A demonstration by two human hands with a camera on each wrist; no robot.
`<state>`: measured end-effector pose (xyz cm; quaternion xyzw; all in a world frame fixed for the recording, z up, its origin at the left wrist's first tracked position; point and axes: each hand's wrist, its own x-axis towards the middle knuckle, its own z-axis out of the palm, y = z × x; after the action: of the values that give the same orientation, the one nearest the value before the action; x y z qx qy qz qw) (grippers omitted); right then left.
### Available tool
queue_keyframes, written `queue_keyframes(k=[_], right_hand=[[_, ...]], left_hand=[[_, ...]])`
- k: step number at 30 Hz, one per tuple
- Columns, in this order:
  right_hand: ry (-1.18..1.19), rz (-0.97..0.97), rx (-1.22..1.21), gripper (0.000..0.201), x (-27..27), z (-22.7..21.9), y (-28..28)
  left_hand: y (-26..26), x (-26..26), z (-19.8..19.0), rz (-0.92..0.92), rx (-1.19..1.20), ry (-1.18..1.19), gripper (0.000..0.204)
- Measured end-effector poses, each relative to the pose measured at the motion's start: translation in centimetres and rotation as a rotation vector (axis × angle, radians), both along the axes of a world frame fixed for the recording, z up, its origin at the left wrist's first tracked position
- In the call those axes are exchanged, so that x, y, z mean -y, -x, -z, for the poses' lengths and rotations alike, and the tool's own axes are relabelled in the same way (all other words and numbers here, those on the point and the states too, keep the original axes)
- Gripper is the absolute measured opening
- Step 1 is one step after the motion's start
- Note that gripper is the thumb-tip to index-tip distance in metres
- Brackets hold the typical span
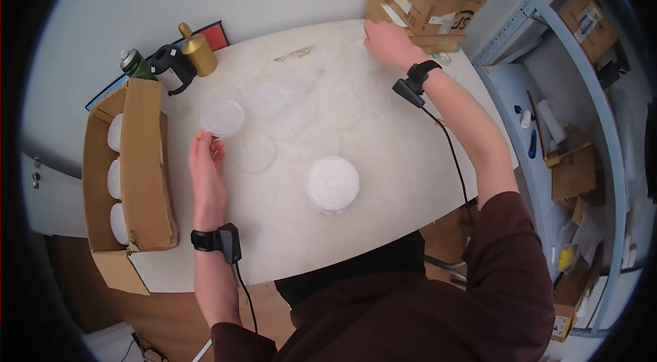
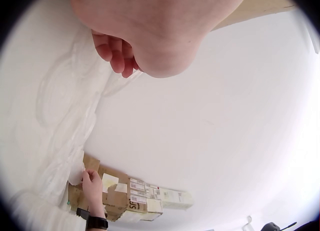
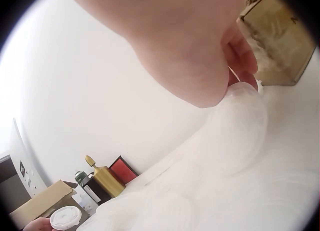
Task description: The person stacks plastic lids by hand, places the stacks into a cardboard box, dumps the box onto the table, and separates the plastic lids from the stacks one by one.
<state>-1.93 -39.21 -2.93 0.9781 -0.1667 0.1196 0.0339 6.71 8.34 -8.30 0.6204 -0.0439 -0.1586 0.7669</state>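
Observation:
At the left of the table, my left hand (image 1: 209,174) pinches the near edge of a round translucent lid (image 1: 223,117), held flat over the surface. My right hand (image 1: 393,46) is at the far right by the cartons; in the right wrist view its curled fingers grip the rim of a clear round piece (image 3: 239,128), tilted on edge. Several clear round pieces (image 1: 272,96) lie spread between the hands. Nearer the front edge stands a white-topped round container (image 1: 332,183).
An open cardboard box (image 1: 152,177) holding white round containers (image 1: 118,223) stands at the left. Behind it are a green can (image 1: 137,64), a black object (image 1: 172,69) and a gold bottle (image 1: 200,54). Cartons (image 1: 428,3) are stacked at the back right, beside a metal shelf (image 1: 582,47).

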Motion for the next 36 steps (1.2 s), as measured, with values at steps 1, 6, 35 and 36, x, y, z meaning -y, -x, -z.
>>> queue_keyframes(k=[1, 6, 35, 36], right_hand=[[0.001, 0.002, -0.008, 0.016, -0.4, -1.3, 0.4], [0.182, -0.209, 0.259, 0.013, -3.5, -3.7, 2.6], [0.262, -0.094, -0.026, 0.016, 1.1, 3.7, -0.4], [0.262, -0.098, -0.033, 0.015, 1.0, 3.6, -0.4]], left_hand=[[0.0, 0.1, 0.1, 0.002, -0.008, 0.001, 0.017], [0.0, 0.0, -0.1, -0.008, 0.007, -0.001, 0.017], [-2.5, -2.2, -0.5, -0.069, 0.035, -0.201, 0.016], [-2.2, -1.9, -0.9, -0.126, 0.049, -0.228, 0.015]])
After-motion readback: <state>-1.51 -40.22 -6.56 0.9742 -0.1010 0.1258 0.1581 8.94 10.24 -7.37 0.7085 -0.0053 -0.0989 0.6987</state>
